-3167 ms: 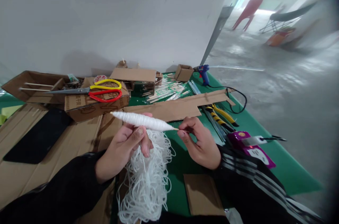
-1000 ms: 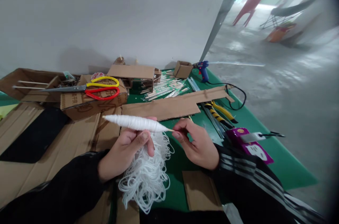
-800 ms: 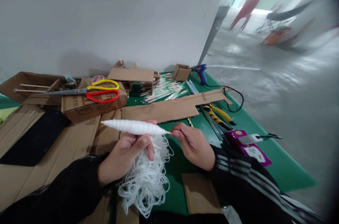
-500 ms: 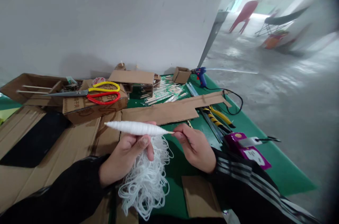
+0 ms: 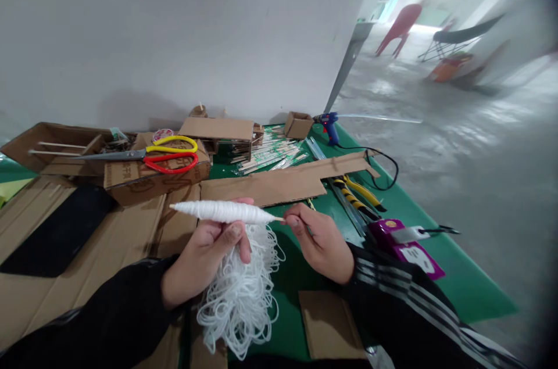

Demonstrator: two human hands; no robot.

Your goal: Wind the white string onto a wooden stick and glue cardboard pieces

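Note:
White string is wound into a spindle shape (image 5: 222, 211) around a thin wooden stick, held level with a bare tip showing at each end. My left hand (image 5: 203, 255) is closed about its middle from below, thumb in front and fingers partly hidden behind the winding. At the right end, the thumb and fingertips of my right hand (image 5: 321, 244) pinch the stick's bare tip. A loose heap of white string (image 5: 242, 299) hangs and lies in loops just under the left hand. Whether a strand runs from the heap through my left fingers I cannot make out.
Red-and-yellow-handled scissors (image 5: 170, 154) lie on a cardboard box (image 5: 157, 180). Behind are packaged sticks (image 5: 272, 151) and a blue glue gun (image 5: 331, 128). A cardboard strip (image 5: 270, 183), pliers (image 5: 361, 192) and a purple device (image 5: 405, 247) lie around the hands on the green table (image 5: 471, 282).
Both hands keep the same hold on the wound stick. The left hand has shifted very slightly left, and the hanging string loops have moved a little.

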